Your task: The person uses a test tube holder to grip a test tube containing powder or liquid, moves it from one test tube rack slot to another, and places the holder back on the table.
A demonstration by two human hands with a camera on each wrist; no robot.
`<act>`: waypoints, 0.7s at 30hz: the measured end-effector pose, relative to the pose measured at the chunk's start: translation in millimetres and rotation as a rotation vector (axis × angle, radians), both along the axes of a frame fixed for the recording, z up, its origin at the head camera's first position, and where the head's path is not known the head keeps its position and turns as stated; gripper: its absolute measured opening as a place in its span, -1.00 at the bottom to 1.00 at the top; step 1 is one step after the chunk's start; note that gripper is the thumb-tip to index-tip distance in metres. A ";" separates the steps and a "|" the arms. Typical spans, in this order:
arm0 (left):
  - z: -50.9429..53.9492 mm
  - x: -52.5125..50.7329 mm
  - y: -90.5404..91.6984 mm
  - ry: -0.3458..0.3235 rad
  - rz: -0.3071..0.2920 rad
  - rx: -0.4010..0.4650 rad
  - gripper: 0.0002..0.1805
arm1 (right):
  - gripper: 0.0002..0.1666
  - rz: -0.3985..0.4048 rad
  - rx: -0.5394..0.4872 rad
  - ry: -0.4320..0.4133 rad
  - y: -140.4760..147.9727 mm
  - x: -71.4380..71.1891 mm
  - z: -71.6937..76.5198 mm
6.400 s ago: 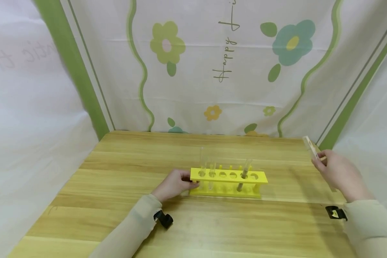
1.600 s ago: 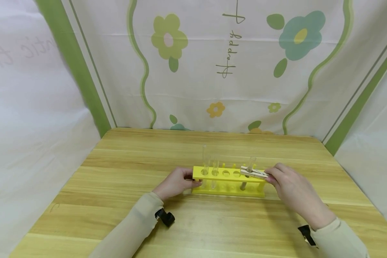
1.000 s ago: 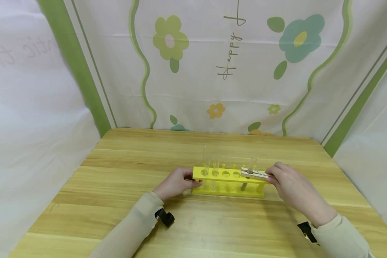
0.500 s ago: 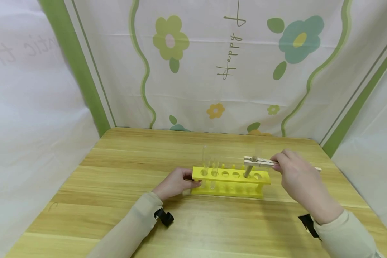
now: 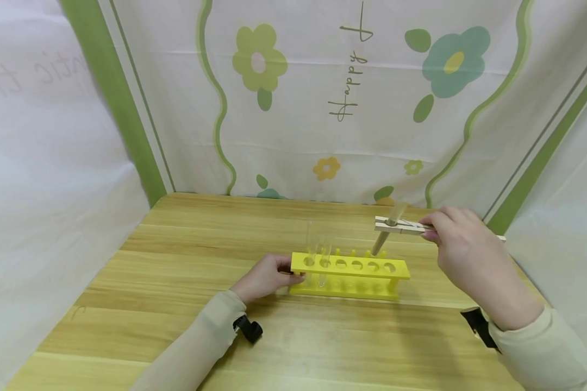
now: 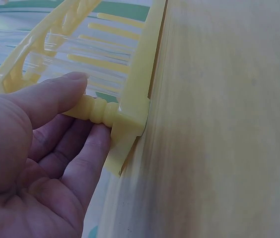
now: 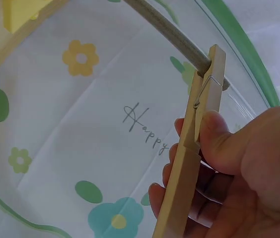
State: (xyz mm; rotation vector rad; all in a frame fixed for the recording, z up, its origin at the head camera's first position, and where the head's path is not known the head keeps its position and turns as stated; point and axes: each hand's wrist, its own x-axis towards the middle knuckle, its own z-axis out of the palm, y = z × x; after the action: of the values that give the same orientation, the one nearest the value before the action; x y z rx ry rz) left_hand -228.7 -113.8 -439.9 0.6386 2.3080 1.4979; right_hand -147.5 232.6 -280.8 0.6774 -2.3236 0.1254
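Two tubes (image 5: 325, 251) stand in the rack (image 5: 349, 266) at left, a third tube (image 5: 381, 241) apparently above its right half.

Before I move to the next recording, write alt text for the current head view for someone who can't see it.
A right hand holds a wooden clamp that grips a tilted, partly filled test tube above a yellow rack on a wooden table. The left hand grips the rack's left end; two clear tubes stand in its leftmost holes.
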 end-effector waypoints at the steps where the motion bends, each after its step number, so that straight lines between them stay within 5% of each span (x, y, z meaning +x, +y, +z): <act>1: 0.0 0.0 -0.2 -0.001 0.000 0.000 -0.93 | -0.77 0.001 0.002 -0.002 -0.6 0.5 1.6; 21: 0.4 0.8 -0.3 0.004 0.001 -0.002 -0.88 | -0.86 0.019 -0.018 -0.065 -15.0 -0.1 -6.5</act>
State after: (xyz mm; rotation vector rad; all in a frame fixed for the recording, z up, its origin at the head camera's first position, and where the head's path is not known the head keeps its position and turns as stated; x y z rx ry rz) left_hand -227.8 -114.1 -439.5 0.6403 2.3128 1.4955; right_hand -147.6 217.6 -287.3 0.6961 -2.3753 0.1794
